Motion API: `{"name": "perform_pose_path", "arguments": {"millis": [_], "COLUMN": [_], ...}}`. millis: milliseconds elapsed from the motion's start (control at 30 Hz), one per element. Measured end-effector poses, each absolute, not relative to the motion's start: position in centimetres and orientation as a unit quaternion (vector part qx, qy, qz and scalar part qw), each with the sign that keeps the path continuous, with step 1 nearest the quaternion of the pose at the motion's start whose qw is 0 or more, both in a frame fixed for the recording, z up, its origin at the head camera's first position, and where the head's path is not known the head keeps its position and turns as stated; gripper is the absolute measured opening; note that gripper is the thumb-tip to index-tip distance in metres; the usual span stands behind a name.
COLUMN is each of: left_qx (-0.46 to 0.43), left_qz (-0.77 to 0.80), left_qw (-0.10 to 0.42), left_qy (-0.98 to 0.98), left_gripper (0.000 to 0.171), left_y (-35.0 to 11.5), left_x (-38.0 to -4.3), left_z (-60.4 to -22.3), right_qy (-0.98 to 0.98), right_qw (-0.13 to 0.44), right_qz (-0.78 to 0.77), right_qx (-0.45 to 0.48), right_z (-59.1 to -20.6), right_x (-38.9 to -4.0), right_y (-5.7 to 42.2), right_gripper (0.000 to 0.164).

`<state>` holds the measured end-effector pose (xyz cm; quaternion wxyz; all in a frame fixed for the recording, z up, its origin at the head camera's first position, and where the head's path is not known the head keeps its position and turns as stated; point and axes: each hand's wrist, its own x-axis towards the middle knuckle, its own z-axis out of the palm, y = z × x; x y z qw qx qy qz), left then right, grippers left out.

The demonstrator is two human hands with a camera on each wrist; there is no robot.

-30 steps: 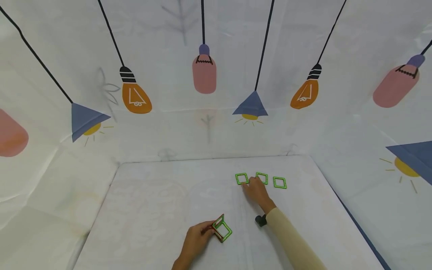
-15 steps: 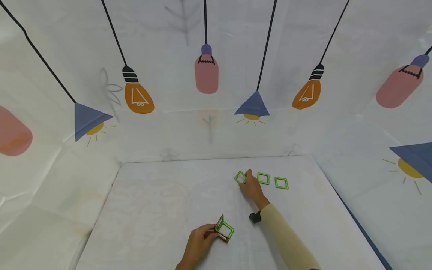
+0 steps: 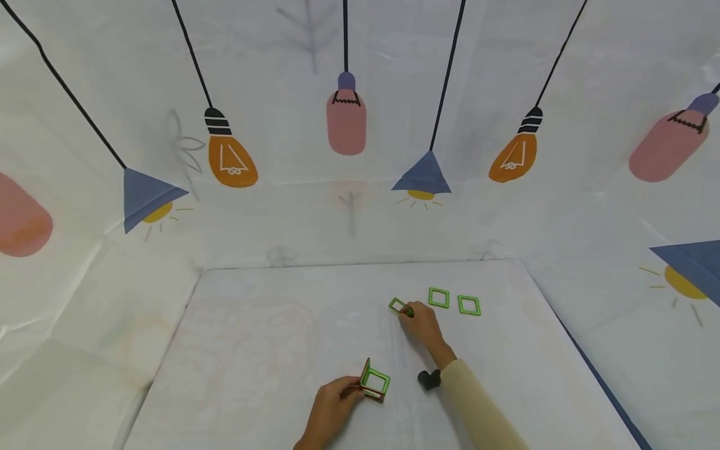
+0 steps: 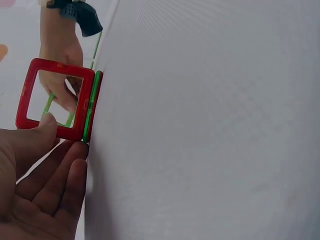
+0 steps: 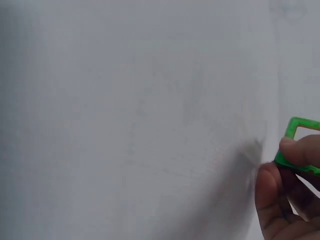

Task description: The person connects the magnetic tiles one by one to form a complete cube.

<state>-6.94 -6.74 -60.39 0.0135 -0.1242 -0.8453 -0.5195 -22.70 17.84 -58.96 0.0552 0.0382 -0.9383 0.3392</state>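
Note:
My left hand (image 3: 329, 409) grips a small joined piece made of red and green square magnetic tiles. In the left wrist view, its thumb presses the lower bar of an upright red tile (image 4: 25, 95), and a green tile (image 4: 92, 107) stands edge-on against that tile's side. A thin red edge shows beyond the green one. Farther up the table, my right hand (image 3: 423, 326) pinches a loose green square tile (image 3: 392, 302) at one corner, and the tile is tilted. In the right wrist view, thumb and fingers cover part of this green tile (image 5: 291, 129).
Two more green square tiles (image 3: 439, 289) lie side by side to the right of my right hand. A dark wrist camera (image 3: 429, 380) hangs by the right sleeve (image 3: 484, 406). The white table (image 3: 242, 350) meets a lamp-printed sheet (image 3: 304, 219) at its back edge.
My right hand has taken hold of the leftmost green tile, turned and tilted it, and drawn it slightly nearer. The joined piece in my left hand has turned a little.

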Motion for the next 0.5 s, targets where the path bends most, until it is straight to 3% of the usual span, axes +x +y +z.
{"name": "perform_pose_path", "arguments": {"millis": [167,333,500], "left_qx": [-0.115,-0.114,-0.114], "left_qz": [-0.502,-0.496,-0.5], "left_qw": [0.014,0.0,0.0], "left_qy": [-0.857,-0.861,-0.858], "left_gripper": [0.024,0.024,0.025], "left_y": [-6.9,-6.9,-6.7], "left_x": [-7.1,-7.2,-7.2], "left_z": [-60.5,-60.7,-60.6], "right_qy": [-0.933,-0.927,-0.924], "right_qw": [0.048,0.049,0.041], "right_qz": [0.351,0.365,0.368], "right_qx": [0.057,0.073,0.097], "right_z": [-58.6,-58.6,-58.6], "right_x": [-19.4,-15.5,-13.0], "right_y": [17.9,17.6,16.8], "right_gripper": [0.002,0.013,0.014]}}
